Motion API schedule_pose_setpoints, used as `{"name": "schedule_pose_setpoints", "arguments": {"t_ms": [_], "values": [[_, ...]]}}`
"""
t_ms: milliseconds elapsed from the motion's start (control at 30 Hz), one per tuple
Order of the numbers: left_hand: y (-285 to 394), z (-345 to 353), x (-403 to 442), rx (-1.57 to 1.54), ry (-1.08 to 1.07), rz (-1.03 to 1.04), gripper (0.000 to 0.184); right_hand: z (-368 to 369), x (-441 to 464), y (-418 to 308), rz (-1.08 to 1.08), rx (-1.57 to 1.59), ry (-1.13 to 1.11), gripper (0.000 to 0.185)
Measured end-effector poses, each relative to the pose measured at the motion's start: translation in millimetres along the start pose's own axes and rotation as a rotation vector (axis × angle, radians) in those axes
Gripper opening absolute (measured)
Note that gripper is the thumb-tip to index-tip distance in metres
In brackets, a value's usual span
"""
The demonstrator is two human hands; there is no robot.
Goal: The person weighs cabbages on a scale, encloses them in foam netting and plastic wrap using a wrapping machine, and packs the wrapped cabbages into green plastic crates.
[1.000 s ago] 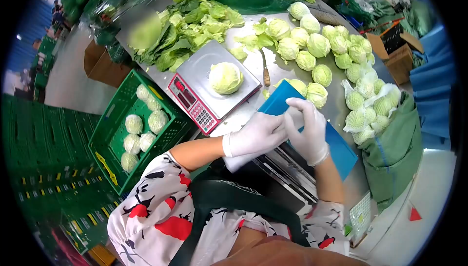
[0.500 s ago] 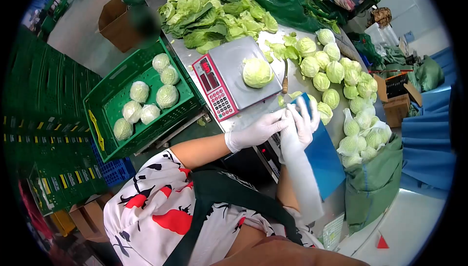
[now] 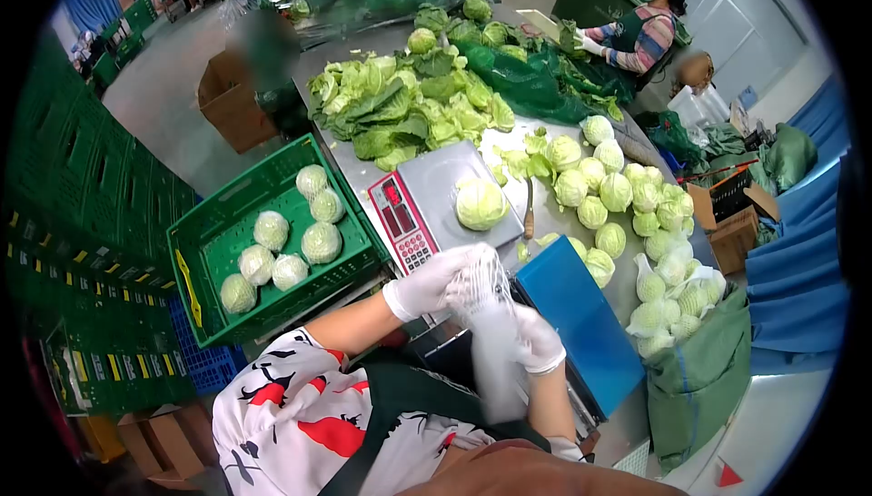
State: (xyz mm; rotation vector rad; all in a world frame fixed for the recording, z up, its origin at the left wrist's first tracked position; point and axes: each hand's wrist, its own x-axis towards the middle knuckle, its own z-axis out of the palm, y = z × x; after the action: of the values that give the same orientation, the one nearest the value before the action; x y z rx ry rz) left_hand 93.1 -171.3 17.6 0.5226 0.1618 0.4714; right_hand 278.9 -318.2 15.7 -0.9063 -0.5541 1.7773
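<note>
At the near edge of the table (image 3: 350, 169), the gloved left hand (image 3: 442, 280) pinches the upper end of a white foam net (image 3: 487, 280), its mesh spread around the fingertips. The net's blurred lower length hangs before the dark apron (image 3: 413, 391). The gloved right hand (image 3: 538, 340) is beside it, fingers partly behind the net, so I cannot tell whether they grip or only brace.

A trimmed cabbage (image 3: 481, 204) sits on the scale (image 3: 434, 175), toward the right of its plate, just beyond the hands. With nothing around it, a knock from knuckles or sleeve could roll it off, perhaps onto the knife (image 3: 530, 210) lying between the scale and the loose cabbages (image 3: 615, 193) along the table's right side.

The mesh looks thin; pulling it too wide at one spot could tear it, and smooth gloves could let it slip. Its dangling end could also snag on the blue panel (image 3: 581, 323) at the table's near right corner if the hands swing that way.
</note>
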Motion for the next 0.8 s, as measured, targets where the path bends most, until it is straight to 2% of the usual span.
{"name": "schedule_pose_setpoints", "arguments": {"t_ms": [33,67,100,133,167,200,233,267,300,333,367,400,433,467,500,533,567,600,633,667,700,767,800], "values": [[-2.7,-9.8,-1.0,-0.009,-0.178,-0.09,0.026,-12.1,2.0,-0.7,-0.122,-0.043,-0.083,0.033],[-21.7,-9.0,-15.5,0.208,-0.054,-0.115,0.027,-14.6,4.5,-6.2,-0.247,-0.075,-0.163,0.035],[-40.2,-8.3,-28.5,0.419,0.073,-0.143,0.028,-12.9,5.7,-17.7,-0.38,0.024,-0.082,0.036],[-42.5,-8.7,-30.4,0.374,0.059,-0.226,0.031,-1.7,7.4,-34.3,-0.52,0.109,-0.007,0.04],[-44.3,-8.9,-30.8,0.319,0.045,-0.318,0.033,-6.5,20.5,-45.6,-0.618,0.254,-0.318,0.041],[-46.6,-9.4,-30.5,0.255,0.028,-0.417,0.036,-7.4,15.1,-45.0,-0.563,0.433,-0.106,0.044],[-23.3,-4.2,-27.7,0.395,0.03,-0.359,0.037,-10.4,17.9,-43.6,-0.558,0.58,0.022,0.041],[-0.1,1.0,-25.0,0.537,0.04,-0.302,0.038,-12.6,21.8,-40.9,-0.594,0.427,0.081,0.039],[0.4,-19.2,-25.6,0.665,0.045,-0.037,0.041,-36.4,30.1,-26.4,-0.605,-0.014,0.281,0.039],[10.2,-20.7,-20.6,0.478,0.062,0.062,0.043,-60.3,38.3,-11.6,-0.56,-0.449,0.495,0.039],[15.5,-25.0,-15.8,0.184,-0.006,0.139,0.045,-58.6,42.9,-13.8,-0.536,0.113,0.16,0.038],[19.6,-29.4,-15.5,-0.003,0.002,0.103,0.045,-56.7,47.3,-16.1,-0.39,0.675,-0.096,0.037],[25.0,-34.6,-15.1,-0.186,0.012,0.069,0.047,-67.0,48.0,-12.3,-0.269,0.618,0.123,0.034],[32.6,-40.0,-14.6,0.032,0.066,0.058,0.047,-66.7,51.8,-26.3,-0.19,0.255,0.106,0.031],[39.9,-45.8,-10.4,0.25,0.121,0.045,0.047,-67.9,65.0,-33.7,-0.166,-0.048,0.197,0.029],[47.1,-54.1,2.9,0.614,0.213,0.086,0.039,-69.2,78.2,-40.9,-0.119,-0.35,0.283,0.027],[46.1,-82.0,20.7,0.938,0.291,0.126,0.029,-79.7,100.1,-35.4,-0.131,-0.598,0.477,0.026],[51.7,-90.2,35.1,1.116,0.428,0.114,0.025,-119.6,125.6,-26.7,-0.21,-1.063,0.69,0.034],[45.9,-124.2,54.3,1.149,0.512,0.278,0.027,-120.1,142.0,-38.0,-0.144,-1.098,0.861,0.045],[47.3,-120.5,73.7,1.236,0.633,0.421,0.033,-111.1,158.3,-51.4,-0.123,-1.135,0.944,0.049],[49.1,-140.4,92.1,1.248,0.686,0.407,0.034,-131.5,181.4,-48.1,-0.18,-1.207,1.005,0.044],[36.0,-200.8,131.5,1.27,0.79,0.371,0.036,-186.9,228.8,-32.1,-0.211,-1.396,0.879,0.037],[30.9,-212.5,140.9,1.08,0.774,0.258,0.036,-191.3,241.8,-28.4,-0.106,-1.543,0.844,0.034]]}}
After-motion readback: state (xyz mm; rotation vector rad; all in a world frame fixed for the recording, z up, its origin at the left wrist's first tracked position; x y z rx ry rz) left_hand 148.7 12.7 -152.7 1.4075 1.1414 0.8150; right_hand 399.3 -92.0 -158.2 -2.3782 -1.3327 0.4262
